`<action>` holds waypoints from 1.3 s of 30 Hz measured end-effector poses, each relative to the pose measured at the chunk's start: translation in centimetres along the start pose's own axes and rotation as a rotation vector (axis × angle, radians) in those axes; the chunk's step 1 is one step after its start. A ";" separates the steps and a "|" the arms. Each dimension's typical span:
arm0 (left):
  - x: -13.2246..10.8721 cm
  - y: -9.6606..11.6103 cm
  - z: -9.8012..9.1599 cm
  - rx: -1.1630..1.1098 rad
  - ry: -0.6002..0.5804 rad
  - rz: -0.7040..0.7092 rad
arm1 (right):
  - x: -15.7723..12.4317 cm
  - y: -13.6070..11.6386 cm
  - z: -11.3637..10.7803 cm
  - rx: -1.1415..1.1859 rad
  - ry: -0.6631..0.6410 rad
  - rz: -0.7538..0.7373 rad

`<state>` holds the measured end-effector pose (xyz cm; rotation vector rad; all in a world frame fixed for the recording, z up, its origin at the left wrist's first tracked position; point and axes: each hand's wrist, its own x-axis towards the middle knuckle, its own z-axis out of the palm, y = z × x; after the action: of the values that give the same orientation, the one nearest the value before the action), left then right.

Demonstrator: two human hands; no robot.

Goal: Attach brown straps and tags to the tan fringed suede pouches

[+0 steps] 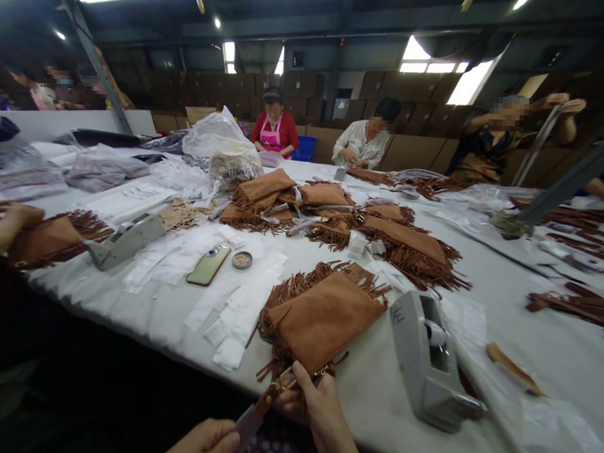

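Counted: one brown suede-look fringed bag [328,314] nearest the hands, on the white-covered table [370,376]; two grey tape dispensers [415,375], at its four and ten o'clock. Left hand [205,442], seven o'clock, fingers curled around a plastic-sleeved brown strap [261,406]; right hand [317,394], six o'clock, thumb extended, pinching gold-coloured hardware [287,375].

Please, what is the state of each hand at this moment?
Left hand: closed, holding the brown strap.
Right hand: closed, holding gold-coloured hardware by the brown bag.
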<state>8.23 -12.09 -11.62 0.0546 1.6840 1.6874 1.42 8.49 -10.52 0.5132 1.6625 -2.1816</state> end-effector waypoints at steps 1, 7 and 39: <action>0.0 0.6 0.1 0.031 0.027 0.001 | 0.0 -0.1 0.1 0.002 0.001 -0.028; 1.9 4.2 0.8 0.059 0.071 0.053 | 0.0 -1.3 0.6 -0.031 -0.023 -0.145; 6.9 3.0 3.1 -0.304 0.216 0.070 | 0.7 -0.7 -0.2 0.255 0.202 0.066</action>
<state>3.44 -5.57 -11.74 -0.2221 1.5718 2.0452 0.48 8.86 -10.31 0.8708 1.4426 -2.3718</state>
